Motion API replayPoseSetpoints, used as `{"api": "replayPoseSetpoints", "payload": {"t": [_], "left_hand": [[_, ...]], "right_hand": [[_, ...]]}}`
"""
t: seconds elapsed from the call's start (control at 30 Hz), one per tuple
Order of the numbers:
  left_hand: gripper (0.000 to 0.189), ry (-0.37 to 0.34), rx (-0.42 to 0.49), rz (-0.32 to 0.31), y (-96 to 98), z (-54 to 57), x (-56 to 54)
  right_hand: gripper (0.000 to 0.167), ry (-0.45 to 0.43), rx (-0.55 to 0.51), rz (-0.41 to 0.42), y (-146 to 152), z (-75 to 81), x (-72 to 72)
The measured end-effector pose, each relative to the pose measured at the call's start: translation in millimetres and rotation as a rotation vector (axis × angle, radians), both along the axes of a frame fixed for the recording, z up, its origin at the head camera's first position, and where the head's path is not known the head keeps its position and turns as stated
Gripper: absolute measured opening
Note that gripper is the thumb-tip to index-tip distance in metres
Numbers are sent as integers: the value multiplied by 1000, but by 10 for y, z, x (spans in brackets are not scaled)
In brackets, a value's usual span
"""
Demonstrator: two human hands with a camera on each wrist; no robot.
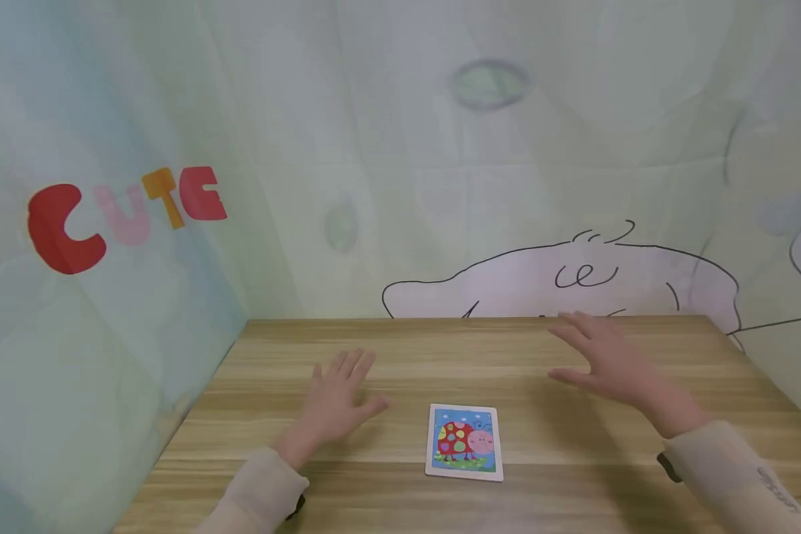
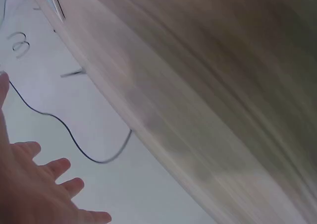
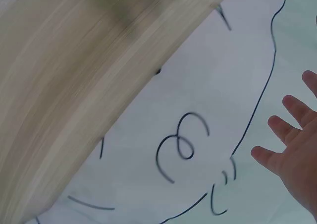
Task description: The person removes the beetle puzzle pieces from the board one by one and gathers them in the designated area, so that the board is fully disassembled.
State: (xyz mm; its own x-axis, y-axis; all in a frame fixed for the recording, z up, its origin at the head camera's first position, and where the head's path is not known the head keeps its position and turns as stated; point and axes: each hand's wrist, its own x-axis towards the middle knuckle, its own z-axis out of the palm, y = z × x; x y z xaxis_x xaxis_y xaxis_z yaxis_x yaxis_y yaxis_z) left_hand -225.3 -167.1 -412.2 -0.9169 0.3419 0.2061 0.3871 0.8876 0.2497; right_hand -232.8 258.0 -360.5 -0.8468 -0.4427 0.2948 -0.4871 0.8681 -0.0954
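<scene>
A picture card (image 1: 463, 443) with a white border lies flat on the wooden table; it shows a red spotted ladybug with a pink face on a blue and green ground. To its left my left hand (image 1: 337, 406) hovers over the wood, fingers spread, holding nothing. My right hand (image 1: 604, 363) is raised to the right of the card and farther back, its fingers extended and a shadow falling below it. In the left wrist view the left hand (image 2: 37, 189) shows several spread fingers. The right hand (image 3: 297, 144) has its fingers apart in the right wrist view.
The wood-grain table (image 1: 400, 356) ends at a back edge against a pale curtain (image 1: 400, 148) with a line-drawn animal. Colourful letters (image 1: 67, 230) spelling CUTE are on the left side of the cloth. Both forearms wear light sleeves (image 1: 260, 489) with something dark at the wrist.
</scene>
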Motion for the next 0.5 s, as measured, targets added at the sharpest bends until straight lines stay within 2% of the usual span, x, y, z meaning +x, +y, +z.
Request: {"api": "replayPoseSetpoints", "payload": {"t": [0.27, 0.5], "left_hand": [[81, -78, 56, -58, 261, -48, 151], [79, -169, 108, -129, 357, -92, 199]], "right_hand": [[71, -32, -32, 43, -369, -5, -17], [69, -62, -91, 113, -691, -75, -63]]}}
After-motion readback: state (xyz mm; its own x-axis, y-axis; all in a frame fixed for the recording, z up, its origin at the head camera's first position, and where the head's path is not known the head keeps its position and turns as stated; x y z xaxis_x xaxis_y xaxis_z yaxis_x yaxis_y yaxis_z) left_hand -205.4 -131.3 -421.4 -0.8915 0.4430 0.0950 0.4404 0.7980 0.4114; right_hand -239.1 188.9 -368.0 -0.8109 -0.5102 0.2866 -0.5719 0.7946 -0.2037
